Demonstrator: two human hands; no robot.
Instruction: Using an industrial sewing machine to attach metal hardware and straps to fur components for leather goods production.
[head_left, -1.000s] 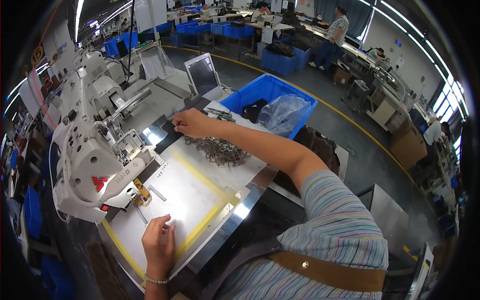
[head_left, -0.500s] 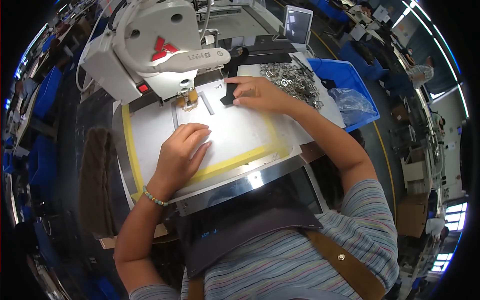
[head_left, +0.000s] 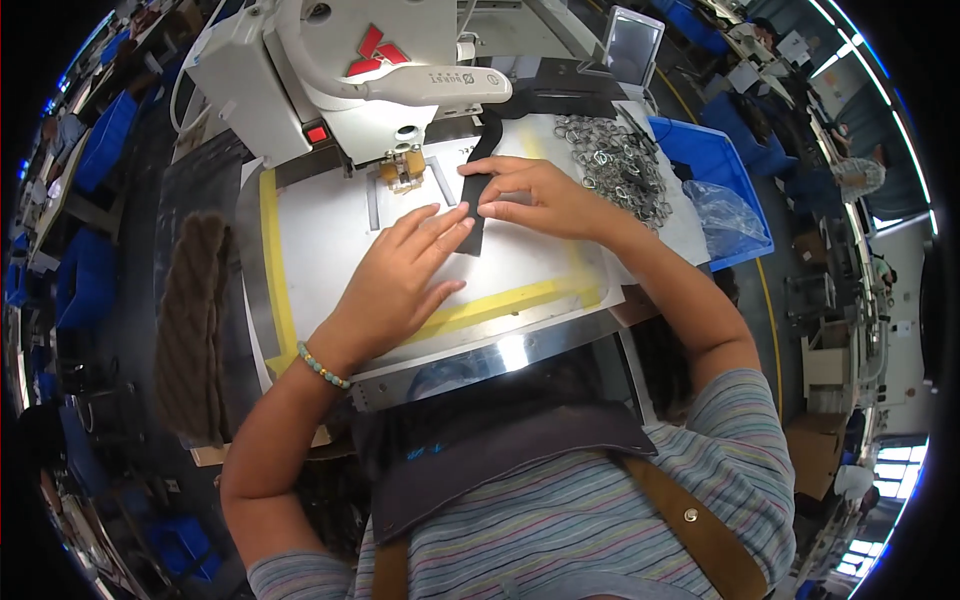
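Factory floor with rows of workstations and blue bins (head_left: 715, 165) ran off behind my bench; my white work plate (head_left: 330, 235) with its yellow tape border sat under the head of a white industrial sewing machine (head_left: 340, 60). A black strap (head_left: 478, 195) lay on the plate just right of the needle foot (head_left: 403, 165), its long axis running roughly away from me, top end curving back toward the machine arm, near end pointing at my chest. My right hand (head_left: 540, 195) was on it from the right, fingertips pinching and pressing the strap's upper-middle edge, so grasping the strap, not clenched. My left hand (head_left: 400, 275) lay flat and released, palm down on the plate, fingers spread, with the fingertips reaching the strap's lower left edge from the left; touching or just short of it, I could not tell for sure. So the strap sat between both hands, right hand nearer and actually gripping. A heap of metal rings (head_left: 610, 165) lay on the plate beyond my right hand, near but apart from the strap. A small tablet screen (head_left: 635, 45) stood behind that. A clear plastic bag (head_left: 730, 215) sat in the blue bin to the right. A brown fuzzy fabric piece (head_left: 190, 320) hung off the left side of the bench.
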